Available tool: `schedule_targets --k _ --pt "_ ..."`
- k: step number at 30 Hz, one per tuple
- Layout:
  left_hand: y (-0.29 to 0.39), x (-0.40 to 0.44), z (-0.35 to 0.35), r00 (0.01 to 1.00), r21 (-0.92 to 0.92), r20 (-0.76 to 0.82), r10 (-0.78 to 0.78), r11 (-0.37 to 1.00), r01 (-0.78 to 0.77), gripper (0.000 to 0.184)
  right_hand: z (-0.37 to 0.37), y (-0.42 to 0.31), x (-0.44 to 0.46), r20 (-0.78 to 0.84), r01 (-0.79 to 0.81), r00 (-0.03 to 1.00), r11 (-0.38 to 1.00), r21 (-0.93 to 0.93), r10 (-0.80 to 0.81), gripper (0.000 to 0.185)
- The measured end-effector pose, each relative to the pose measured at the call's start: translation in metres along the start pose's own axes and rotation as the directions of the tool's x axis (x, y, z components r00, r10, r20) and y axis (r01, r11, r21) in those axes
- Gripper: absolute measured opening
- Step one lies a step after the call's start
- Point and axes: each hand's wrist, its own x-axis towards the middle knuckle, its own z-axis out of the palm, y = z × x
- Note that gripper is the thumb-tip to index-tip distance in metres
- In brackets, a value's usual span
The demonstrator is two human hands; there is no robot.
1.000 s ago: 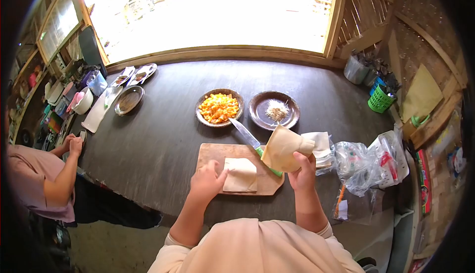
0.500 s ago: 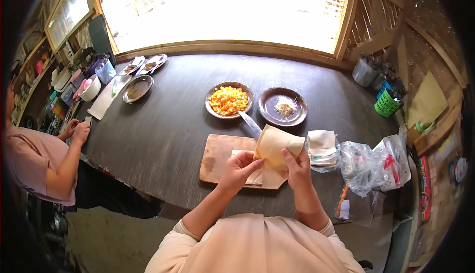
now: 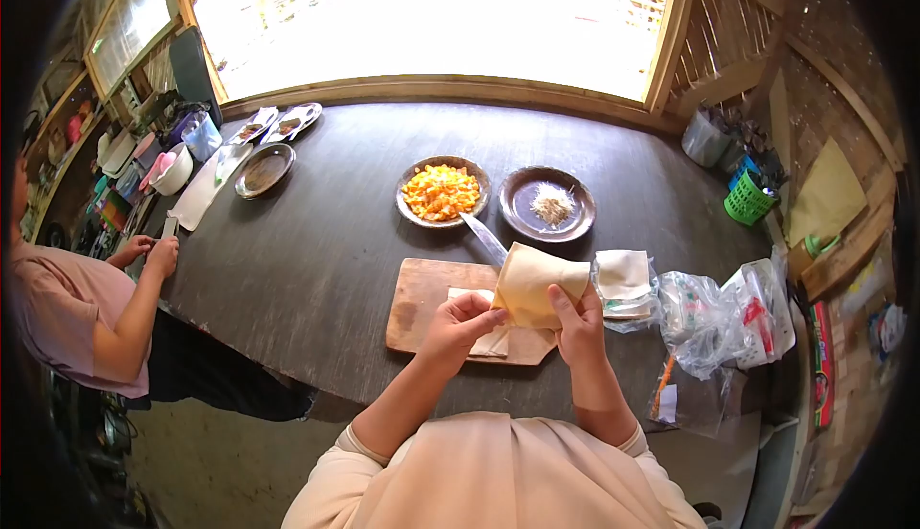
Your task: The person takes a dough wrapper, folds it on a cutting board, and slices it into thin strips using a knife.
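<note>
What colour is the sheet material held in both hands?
The sheet material is pale yellowish cream; it shows best in the head view.

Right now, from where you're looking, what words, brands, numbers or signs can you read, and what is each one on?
No text can be read with certainty.
Red and green package at the far right: what looks like lettering, too small and blurred to read.
Clear plastic bag: red and green marks, too blurred to read.
Held pale sheet: no lettering visible.
</note>
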Motion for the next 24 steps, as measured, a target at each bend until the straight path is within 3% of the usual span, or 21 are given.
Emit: schedule_targets --k 19,24 --pt "0.0019 0.0003 -0.0005 0.999 -0.061 0.037 -0.036 0.997 0.038 0.012 -0.0001 -0.0012 0.0024 -0.022 -0.058 0.998 0.995 0.079 0.059 0.025" --pt "0.0000 0.0001 -0.0017 0.996 -0.095 -0.012 -0.091 0.991 0.089 0.019 0.0009 -0.0004 -0.0002 0.014 0.010 1.000 0.998 -0.059 -0.009 0.024"
